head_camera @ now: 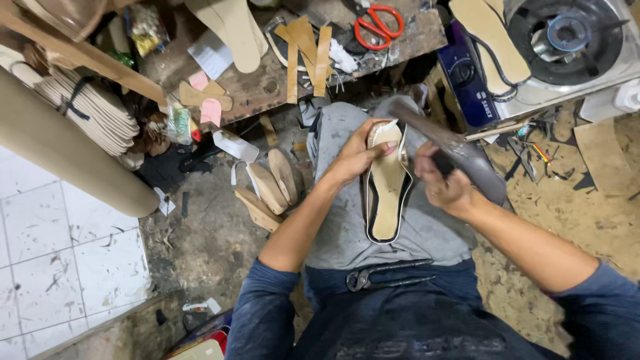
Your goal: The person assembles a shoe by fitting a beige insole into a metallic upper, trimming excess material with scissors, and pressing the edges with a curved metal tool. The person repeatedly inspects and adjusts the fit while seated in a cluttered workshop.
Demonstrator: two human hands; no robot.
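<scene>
Leftmost, a thick cardboard roll slants across white floor tiles, and above it a bundle of flat pale soles is tied with a dark strap. Next, the scarred wooden bench carries one long tan insole, several narrow tan strips, small pink cut-outs and red-handled scissors. Below it, a few wooden lasts lie on the dirty floor.

At centre, the shoe rests sole-up on grey cloth over the person's lap. Its long axis runs up and down the view, toe end away from the person, heel end toward them; the bottom is smooth beige with a dark edge and white rim. The left hand clasps the toe end, fingers curled over it. Dark metal pincers lie across the lap below.

Rightward, the right hand is wrapped tightly around a hammer, grey and blurred, its head just beside the toe. Further right, another insole leans on a round metal gas burner.
</scene>
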